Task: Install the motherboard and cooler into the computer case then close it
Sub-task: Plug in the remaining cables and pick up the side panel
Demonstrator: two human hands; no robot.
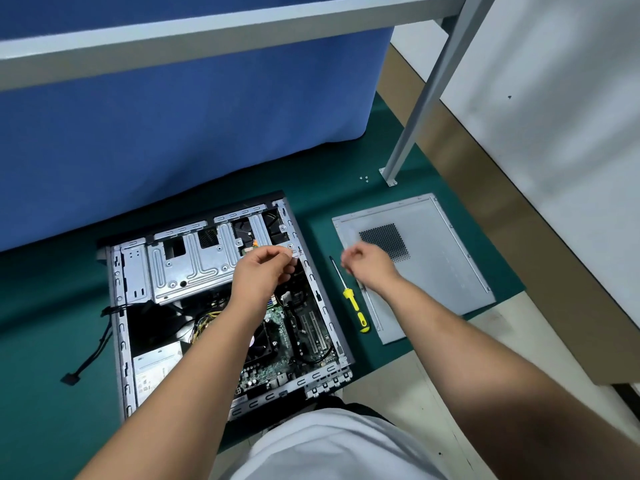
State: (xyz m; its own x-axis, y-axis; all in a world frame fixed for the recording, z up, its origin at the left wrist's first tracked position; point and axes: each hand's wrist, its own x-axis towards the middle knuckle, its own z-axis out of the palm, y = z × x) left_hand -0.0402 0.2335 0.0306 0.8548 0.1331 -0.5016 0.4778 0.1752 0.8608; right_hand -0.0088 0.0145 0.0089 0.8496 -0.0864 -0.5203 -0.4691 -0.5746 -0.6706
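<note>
- While both arms reach out over the bench, left hand hovers above the far right part of the computer case, fingers curled with fingertips drawn to the thumb; whatever it pinches is too small to tell.
- Right hand is in the air to the right of the case, over the near left corner of the side panel; fingers loosely curled, blurred, nothing visible in it.
- Screwdriver, yellow handle, lies on the green mat between case and panel, below the right hand, untouched.
- Case lies on its side, open face up, at centre-left of the mat.
- Inside the case: motherboard in the right half, under the left forearm; cooler on it, partly hidden by that arm.
- Also inside: metal drive cage at the far side, power supply near left, yellow wire bundle between them.
- Side panel flat on the mat, right of the case, off the case, with a perforated vent patch.
- Small screws on the mat far right, near the frame leg.
</note>
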